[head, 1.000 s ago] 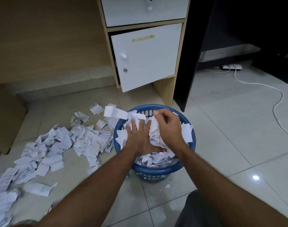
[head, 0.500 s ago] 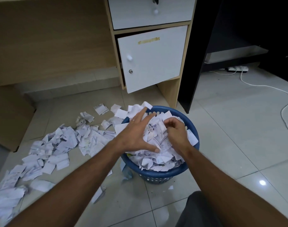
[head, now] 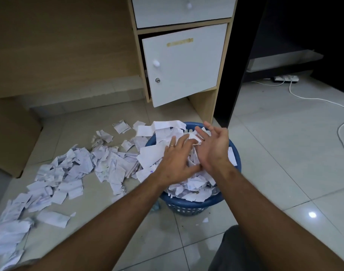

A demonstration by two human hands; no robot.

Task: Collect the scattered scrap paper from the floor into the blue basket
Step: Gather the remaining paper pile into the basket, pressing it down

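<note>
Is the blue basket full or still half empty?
Full: the blue basket is heaped with scrap paper above its rim, some sheets hanging over the far edge.

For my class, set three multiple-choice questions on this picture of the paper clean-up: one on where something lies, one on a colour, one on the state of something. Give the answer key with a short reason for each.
1. Where does most of the loose scrap paper still lie on the floor?
A. Left of the blue basket
B. Right of it
C. Inside the cabinet

2. What colour is the cabinet door?
A. Black
B. White
C. Blue

3. How is the right hand?
A. Clenched in a fist
B. Open, fingers spread, over the basket
C. Flat on the floor

Answers:
1 A: the scraps spread leftward over the tiles.
2 B: the door panel is white with a round knob.
3 B: its fingers are straight, beside the left hand.
</note>
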